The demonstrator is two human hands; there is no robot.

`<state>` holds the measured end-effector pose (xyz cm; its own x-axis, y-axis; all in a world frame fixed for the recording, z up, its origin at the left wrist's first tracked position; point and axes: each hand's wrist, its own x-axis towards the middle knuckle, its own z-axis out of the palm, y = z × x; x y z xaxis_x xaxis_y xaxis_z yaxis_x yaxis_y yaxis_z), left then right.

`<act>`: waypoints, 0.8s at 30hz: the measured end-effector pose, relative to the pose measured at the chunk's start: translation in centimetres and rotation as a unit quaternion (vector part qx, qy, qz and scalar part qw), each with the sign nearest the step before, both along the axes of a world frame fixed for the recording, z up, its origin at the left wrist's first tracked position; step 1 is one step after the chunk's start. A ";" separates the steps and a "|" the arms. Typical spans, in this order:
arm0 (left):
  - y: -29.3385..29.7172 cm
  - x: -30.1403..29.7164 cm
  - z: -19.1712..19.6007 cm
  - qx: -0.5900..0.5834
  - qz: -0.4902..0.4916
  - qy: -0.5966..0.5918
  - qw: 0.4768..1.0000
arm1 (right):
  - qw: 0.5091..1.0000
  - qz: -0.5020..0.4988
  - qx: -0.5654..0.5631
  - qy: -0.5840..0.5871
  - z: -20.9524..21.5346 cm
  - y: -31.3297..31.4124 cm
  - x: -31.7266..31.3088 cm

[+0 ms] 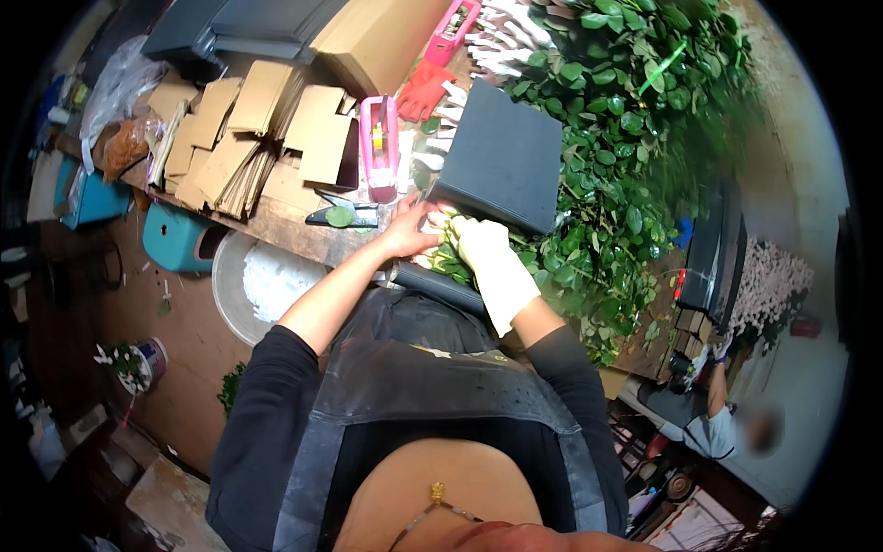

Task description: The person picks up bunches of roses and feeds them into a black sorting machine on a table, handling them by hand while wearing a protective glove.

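Note:
At the near edge of the workbench, my bare left hand [410, 228] curls its fingers against the left side of a bunch of pale flowers with green [447, 259]. My right hand [482, 245], in a cream rubber glove, is closed on the right side of the same bunch. Part of the bunch is hidden by both hands. Just beyond them a dark grey box or panel [504, 155] lies tilted. A dark ledge [441, 287] runs below the flowers, close to my apron.
Leafy green stems [635, 156] heap up on the right; white-wrapped flower heads [506, 46] lie at the back. A pink tape dispenser [378, 152], a red glove [424, 90] and folded cardboard [248, 138] are on the left. A round tub [235, 304] stands below. Another person [704, 428] works far right.

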<state>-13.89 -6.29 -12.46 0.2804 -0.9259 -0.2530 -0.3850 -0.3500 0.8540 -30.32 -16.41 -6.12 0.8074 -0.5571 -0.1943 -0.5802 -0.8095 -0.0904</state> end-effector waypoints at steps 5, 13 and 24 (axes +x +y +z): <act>-0.9 -0.5 0.1 -0.017 0.052 -0.003 0.999 | 0.997 -0.022 0.071 0.009 1.9 0.0 -0.3; -0.7 -0.1 -0.4 -0.055 0.043 0.008 0.998 | 0.876 -0.188 0.353 -0.269 3.8 -0.8 -3.2; -0.7 -0.3 0.4 -0.049 0.032 0.002 0.998 | 0.970 -0.116 0.152 -0.151 -0.1 0.0 0.2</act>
